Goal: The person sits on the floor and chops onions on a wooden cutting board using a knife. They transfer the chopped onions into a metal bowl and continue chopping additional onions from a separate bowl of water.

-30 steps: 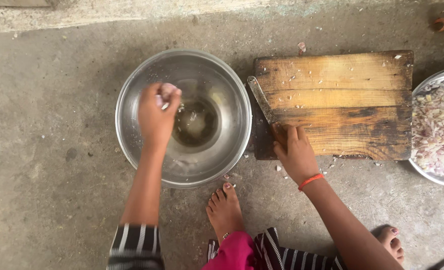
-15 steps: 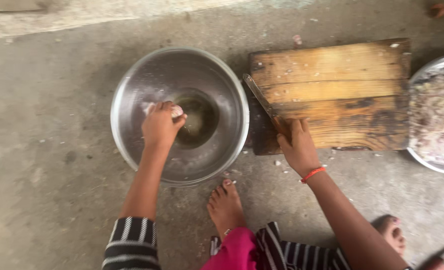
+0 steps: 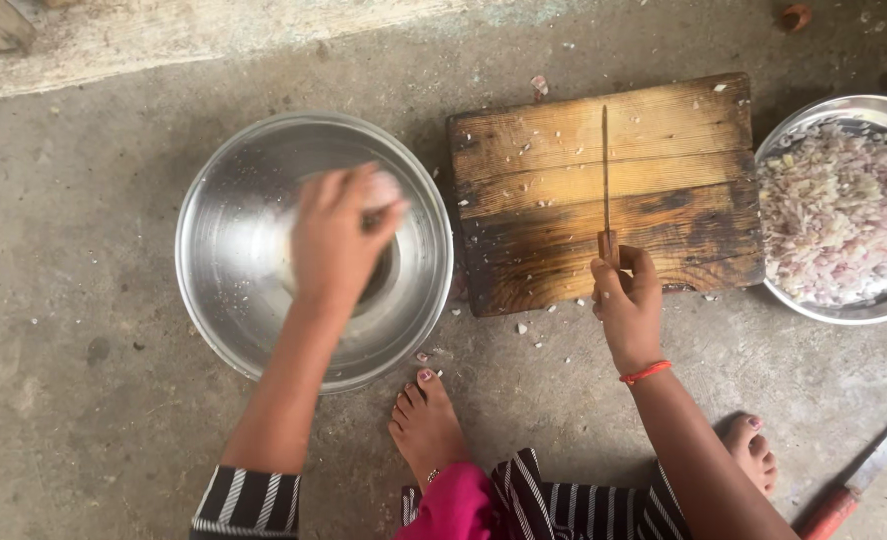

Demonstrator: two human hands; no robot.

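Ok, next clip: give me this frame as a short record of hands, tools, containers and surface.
left hand: inside the round steel bowl, closed on a pale peeled piece
right hand: grips the thin wooden-handled knife, blade on edge on the board
board: worn rectangular wooden chopping board, flecked with scraps
plate: round steel plate right of the board, heaped with chopped pinkish-white pieces
surface: grey concrete floor
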